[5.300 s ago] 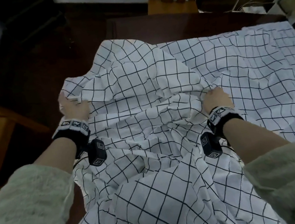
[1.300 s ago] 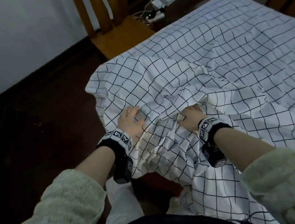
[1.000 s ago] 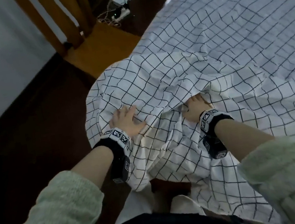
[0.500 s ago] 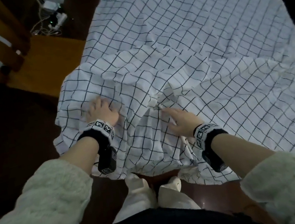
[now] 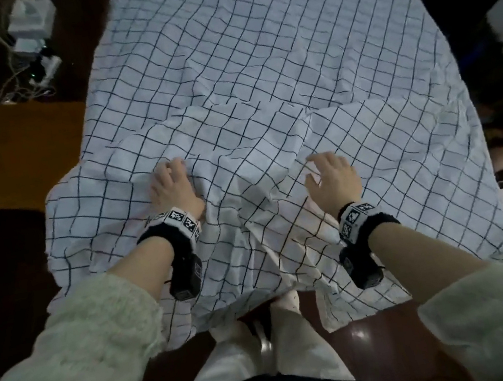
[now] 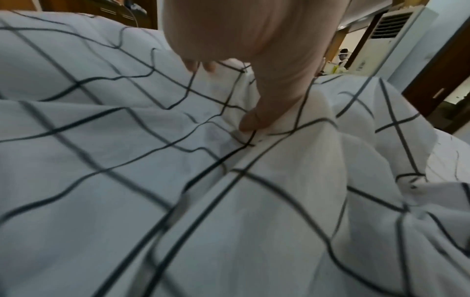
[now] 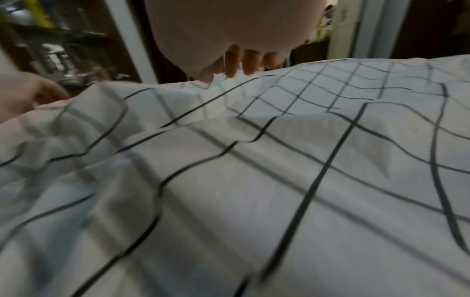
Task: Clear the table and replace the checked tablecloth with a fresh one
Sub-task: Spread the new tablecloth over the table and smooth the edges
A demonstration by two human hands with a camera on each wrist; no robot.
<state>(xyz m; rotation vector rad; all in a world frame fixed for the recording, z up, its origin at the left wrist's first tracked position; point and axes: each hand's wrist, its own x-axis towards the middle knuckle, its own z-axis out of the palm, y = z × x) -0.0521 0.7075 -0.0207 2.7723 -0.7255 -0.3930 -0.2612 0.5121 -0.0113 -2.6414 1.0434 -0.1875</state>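
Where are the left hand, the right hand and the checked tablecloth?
left hand [image 5: 173,188], head view, back of the hand.
right hand [image 5: 334,178], head view, back of the hand.
checked tablecloth [image 5: 270,54], head view, flat far part.

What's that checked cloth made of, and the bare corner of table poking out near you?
Checked tablecloth: thin matte woven fabric, probably cotton; it creases and bunches softly. Table: dark, glossy, likely varnished wood, since it shows bright glints; laminate can't be excluded.
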